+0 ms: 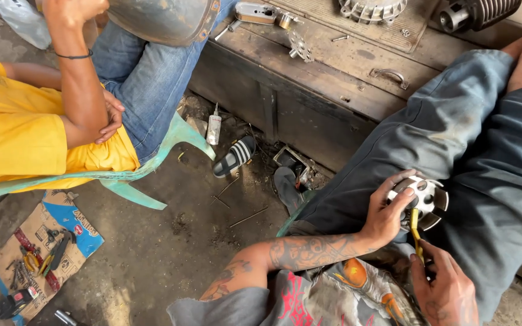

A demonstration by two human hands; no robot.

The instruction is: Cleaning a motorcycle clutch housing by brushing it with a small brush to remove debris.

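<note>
At the far left, well away from the wooden workbench (333, 72), a flattened cardboard sheet (37, 241) lies on the dirt floor with small hand tools scattered on it. Above it, nearer the bench, another person in a yellow shirt (13, 133) and jeans sits on a pale green plastic chair (152, 163), one arm bent across the body. At the foot of the bench lie a small white bottle (214, 128) and a black sandal with white stripes (235, 157).

In front of the bench and to its right, the wearer's jeans-covered legs fill the view. The tattooed left hand (388, 214) is clenched around a round perforated metal part (425, 199), fingers wrapped over its upper rim, holding it against the lap. The part is disc-like, its holed flat face turned towards the camera and slightly to the right, so its axis points up and out from the lap rather than towards the bench.

Just below it, the right hand (445, 290) grasps a yellow-handled tool (417, 232). The tool's long axis runs nearly vertical in the view, its tip pointing up towards the bench and touching the part's lower edge, its handle end pinched in the fingers. What kind of tip it has cannot be told.

On the bench top, at its right end, rests a finned metal cylinder (478, 13).
</note>
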